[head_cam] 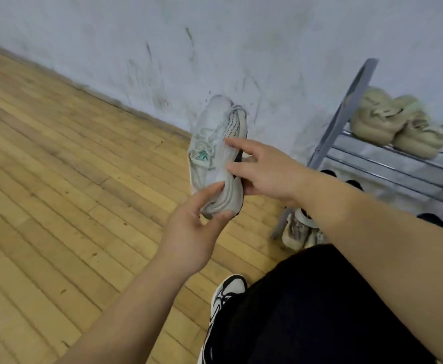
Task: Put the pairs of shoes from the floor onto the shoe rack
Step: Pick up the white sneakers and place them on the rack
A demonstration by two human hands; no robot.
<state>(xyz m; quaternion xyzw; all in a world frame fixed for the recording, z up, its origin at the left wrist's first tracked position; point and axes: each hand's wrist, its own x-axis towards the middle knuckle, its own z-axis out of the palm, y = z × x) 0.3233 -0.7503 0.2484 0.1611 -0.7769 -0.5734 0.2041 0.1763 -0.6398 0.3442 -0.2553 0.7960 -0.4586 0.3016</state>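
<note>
Two hands hold one pale grey sneaker (216, 145) in the air, above the wooden floor (57, 166) and in front of the scuffed white wall (215, 35), toe pointing up. The left hand (191, 227) pinches its heel between thumb and fingers. The right hand (265, 172) grips its side, fingers spread over the upper. A dark edge behind the sneaker may be a second shoe, though blur hides it. The shoe rack (344, 116) stands just to the right against the wall, with a beige padded pair (393, 124) on its top shelf. A tan patterned shoe (298, 231) sits by the rack's foot. The person's own black-and-white shoe (228, 292) rests on the floor below.
</note>
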